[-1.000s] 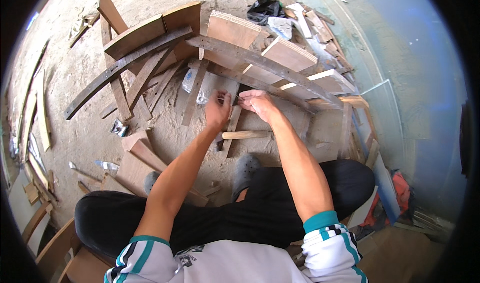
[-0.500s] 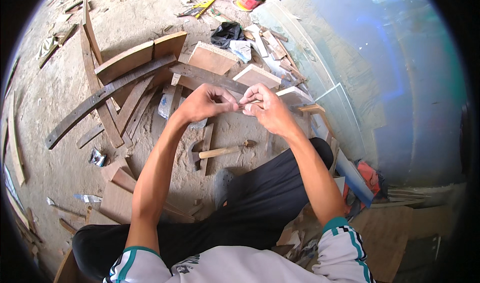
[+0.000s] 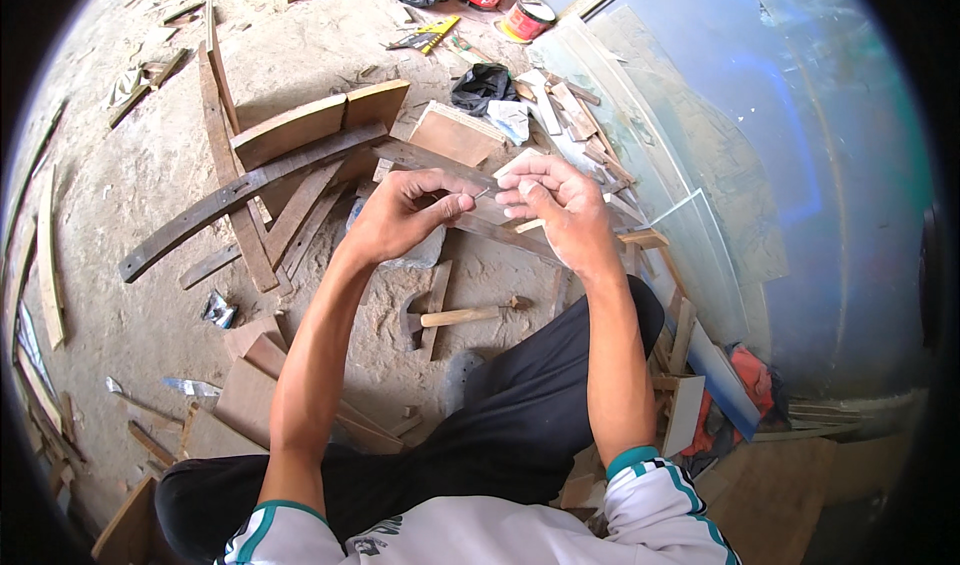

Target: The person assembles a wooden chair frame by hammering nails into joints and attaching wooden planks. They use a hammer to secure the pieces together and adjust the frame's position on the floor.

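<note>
In front of me, my left hand (image 3: 402, 213) pinches a thin nail (image 3: 482, 194) between thumb and fingertips, its end pointing toward the other hand. Just to the right, my right hand (image 3: 568, 213) is open, fingers stretched leftward and thumb raised a little apart from them. Whether anything small lies against its palm is hidden. Below both hands is a wooden assembly with a dark curved plank (image 3: 240, 193) and a reddish-brown board (image 3: 290, 125) upright along it. A claw hammer (image 3: 462, 317) with a wooden handle rests on the ground between my forearms, across a narrow wood strip (image 3: 436, 300).
Several board offcuts (image 3: 455, 133) lie beyond my hands, beside a black plastic bag (image 3: 483, 87). Red paint cans (image 3: 527, 18) and a yellow-handled saw (image 3: 432, 35) are farther off. A bluish panel (image 3: 720, 115) stretches along the right. Scrap boards (image 3: 250, 400) surround my legs.
My hands have drawn apart, and the right one has opened its fingers. The nail now shows in the left hand's pinch. The view has shifted, so the scene sits farther right and slightly lower.
</note>
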The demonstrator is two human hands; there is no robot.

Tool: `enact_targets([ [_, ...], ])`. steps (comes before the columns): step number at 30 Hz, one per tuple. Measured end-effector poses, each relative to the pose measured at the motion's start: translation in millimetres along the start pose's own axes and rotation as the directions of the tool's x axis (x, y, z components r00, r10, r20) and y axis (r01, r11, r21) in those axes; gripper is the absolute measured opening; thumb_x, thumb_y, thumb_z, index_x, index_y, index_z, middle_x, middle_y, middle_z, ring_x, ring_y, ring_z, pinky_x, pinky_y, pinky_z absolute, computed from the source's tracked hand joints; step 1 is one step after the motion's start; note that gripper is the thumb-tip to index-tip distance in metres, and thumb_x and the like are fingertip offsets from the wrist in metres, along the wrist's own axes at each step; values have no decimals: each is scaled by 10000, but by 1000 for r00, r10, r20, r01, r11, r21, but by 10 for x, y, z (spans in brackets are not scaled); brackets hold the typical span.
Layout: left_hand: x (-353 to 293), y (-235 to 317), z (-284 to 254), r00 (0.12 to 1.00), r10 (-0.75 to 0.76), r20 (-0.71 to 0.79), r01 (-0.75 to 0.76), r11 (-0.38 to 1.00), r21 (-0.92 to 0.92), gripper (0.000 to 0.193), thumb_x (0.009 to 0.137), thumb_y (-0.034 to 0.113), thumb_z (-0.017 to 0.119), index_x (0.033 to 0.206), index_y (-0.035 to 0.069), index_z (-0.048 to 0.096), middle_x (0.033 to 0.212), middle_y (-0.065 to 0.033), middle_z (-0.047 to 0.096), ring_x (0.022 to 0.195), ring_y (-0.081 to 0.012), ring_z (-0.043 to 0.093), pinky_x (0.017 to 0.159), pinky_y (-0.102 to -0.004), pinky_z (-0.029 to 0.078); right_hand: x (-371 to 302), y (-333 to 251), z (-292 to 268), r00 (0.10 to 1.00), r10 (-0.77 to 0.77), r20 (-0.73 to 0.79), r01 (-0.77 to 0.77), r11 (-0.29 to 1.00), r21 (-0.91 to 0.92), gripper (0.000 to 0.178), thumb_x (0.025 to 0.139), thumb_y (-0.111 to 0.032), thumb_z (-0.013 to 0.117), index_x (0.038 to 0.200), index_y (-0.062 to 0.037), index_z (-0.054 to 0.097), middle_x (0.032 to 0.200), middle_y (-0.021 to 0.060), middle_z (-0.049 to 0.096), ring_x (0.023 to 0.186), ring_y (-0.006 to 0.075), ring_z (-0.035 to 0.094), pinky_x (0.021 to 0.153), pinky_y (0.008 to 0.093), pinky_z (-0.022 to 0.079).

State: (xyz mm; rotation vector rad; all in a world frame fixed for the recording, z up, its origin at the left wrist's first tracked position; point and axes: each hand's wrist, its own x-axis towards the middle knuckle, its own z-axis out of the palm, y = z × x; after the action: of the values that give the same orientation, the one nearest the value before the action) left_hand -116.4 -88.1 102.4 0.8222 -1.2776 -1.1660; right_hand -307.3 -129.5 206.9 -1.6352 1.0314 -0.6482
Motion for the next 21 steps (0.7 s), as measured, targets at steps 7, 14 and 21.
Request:
enact_targets([
  [7, -74, 194, 40, 995, 98, -30, -99, 994, -38, 187, 928, 156, 626, 1008, 0, 691, 816, -28, 665, 731, -76, 589, 665, -245, 501, -123, -92, 158, 986, -159, 46, 164, 978, -129, 204, 888, -65, 635, 1069, 29, 630, 953, 89, 675, 845, 105, 641, 713, 233, 517],
  [14, -107, 283, 78, 998, 63, 23, -60, 992, -113, 187, 945, 146, 599, 992, -22, 665, 826, -22, 655, 730, -73, 583, 658, -237, 502, -199, -160, 195, 985, -170, 26, 172, 976, -137, 196, 873, -75, 666, 1043, 22, 651, 914, 76, 681, 772, 104, 645, 690, 227, 520],
  [21, -87, 347, 144, 997, 7, 79, 9, 981, -192, 192, 954, 149, 585, 996, -25, 653, 822, -21, 644, 719, -75, 576, 653, -232, 496, -218, -119, 90, 983, -184, 11, 182, 957, -228, 177, 911, -121, 627, 1017, 14, 670, 917, 63, 691, 802, 92, 638, 686, 247, 526],
])
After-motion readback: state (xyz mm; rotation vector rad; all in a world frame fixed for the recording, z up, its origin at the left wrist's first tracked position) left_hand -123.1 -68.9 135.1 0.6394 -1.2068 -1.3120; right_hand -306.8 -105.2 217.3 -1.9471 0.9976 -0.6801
